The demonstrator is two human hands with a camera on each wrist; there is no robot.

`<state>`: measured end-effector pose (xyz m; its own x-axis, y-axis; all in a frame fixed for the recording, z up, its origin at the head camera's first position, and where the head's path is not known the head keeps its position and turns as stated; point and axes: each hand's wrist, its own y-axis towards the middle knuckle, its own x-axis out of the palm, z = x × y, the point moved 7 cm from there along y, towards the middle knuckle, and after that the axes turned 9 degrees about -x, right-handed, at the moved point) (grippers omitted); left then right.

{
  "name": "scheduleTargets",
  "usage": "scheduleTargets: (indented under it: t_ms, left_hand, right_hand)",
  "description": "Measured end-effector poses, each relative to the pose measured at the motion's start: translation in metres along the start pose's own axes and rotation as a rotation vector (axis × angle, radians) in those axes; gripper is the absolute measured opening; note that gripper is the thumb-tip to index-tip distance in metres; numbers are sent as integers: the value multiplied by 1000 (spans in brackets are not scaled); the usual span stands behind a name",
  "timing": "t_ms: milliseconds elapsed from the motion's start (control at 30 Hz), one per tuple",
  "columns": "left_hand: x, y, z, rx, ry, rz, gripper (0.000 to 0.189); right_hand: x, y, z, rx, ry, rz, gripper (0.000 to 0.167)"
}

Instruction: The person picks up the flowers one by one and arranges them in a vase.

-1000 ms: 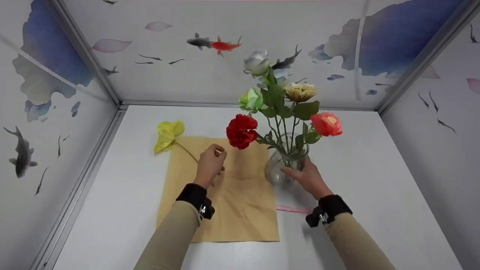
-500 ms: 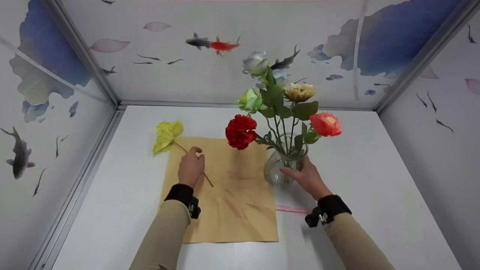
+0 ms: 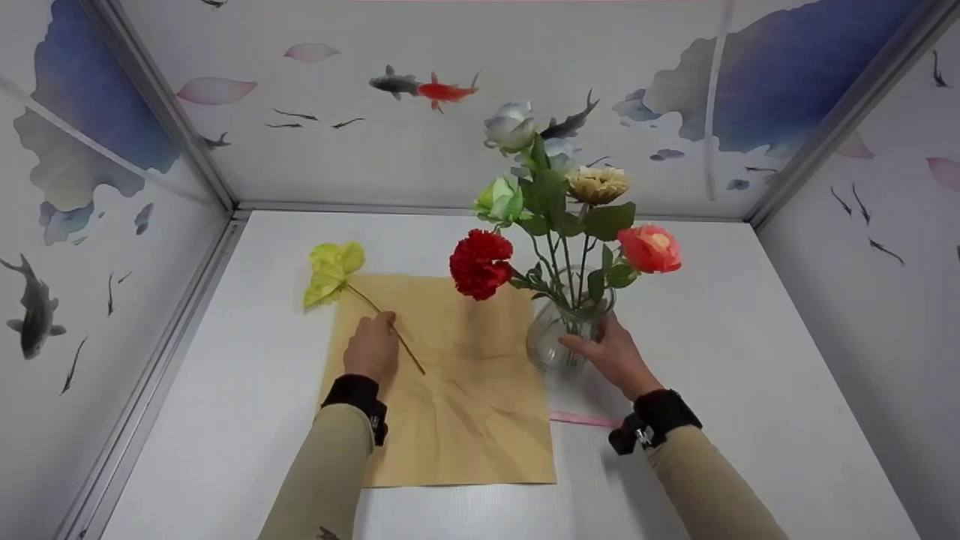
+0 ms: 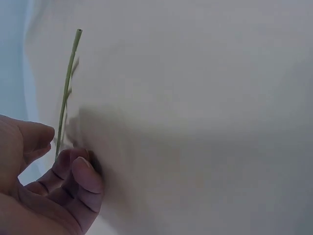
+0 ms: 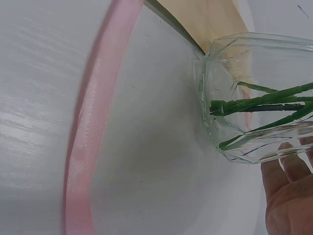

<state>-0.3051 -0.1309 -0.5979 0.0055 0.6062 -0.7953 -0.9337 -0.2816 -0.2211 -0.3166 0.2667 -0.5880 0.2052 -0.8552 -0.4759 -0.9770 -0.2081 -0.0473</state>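
My left hand (image 3: pixel 373 349) is at the stem of a yellow flower (image 3: pixel 331 272), which lies over the left edge of a sheet of brown paper (image 3: pixel 472 420). In the left wrist view, the green stem (image 4: pixel 67 93) passes close by the thumb and the loosely curled fingers (image 4: pixel 88 181), with a gap between thumb and fingertips. My right hand (image 3: pixel 619 352) grips a clear glass vase (image 3: pixel 550 341) from its right side. Stems stand inside it, bearing a red carnation (image 3: pixel 481 264), a coral flower (image 3: pixel 651 249), and green, white and tan blooms.
A pink ribbon (image 3: pixel 585 419) lies on the white table (image 3: pixel 720 322), between the paper's right edge and the right wrist. Panels printed with fish (image 3: pixel 446 91) enclose the table at the back and both sides.
My left hand has moved left and toward me along the flower's stem, and the cut end of the stem now shows. The right hand and vase stay in place.
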Motion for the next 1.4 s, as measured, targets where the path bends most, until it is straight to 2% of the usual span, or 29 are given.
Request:
scheduleTargets:
  t_ms: [233,367,500,667,800,967,1033,1200,1300,1400]
  left_hand:
    - [2,-3,-5,71,34,40,19]
    - [3,-4,-7,114,7,37,10]
    - [4,-3,-9,119,-24,-3,9]
    - [5,1,-15,96,-85,-36,17]
    - [0,3,-21,27,-81,14,18]
    - [-11,1,-34,-150,-68,85,43]
    - [-14,0,-36,-192,-59,81,47]
    - [-16,2,-39,-238,-35,25,37]
    - [-18,3,-41,-263,-57,2,36]
    - [-21,5,-45,-283,-115,12,30]
  right_hand:
    - [0,1,-1,-10,-1,1,119]
    - [0,0,-1,-17,-1,3,112]
    - [0,-2,-2,-24,8,2,103]
    - [1,-2,0,-3,11,-5,113]
    - [2,-1,1,8,1,-9,119]
    - [3,1,0,4,2,-15,116]
    - [2,1,0,7,6,-11,114]
    - [2,1,0,1,14,-10,113]
    - [3,2,-1,-3,21,-16,114]
    - [3,1,0,0,26,-17,116]
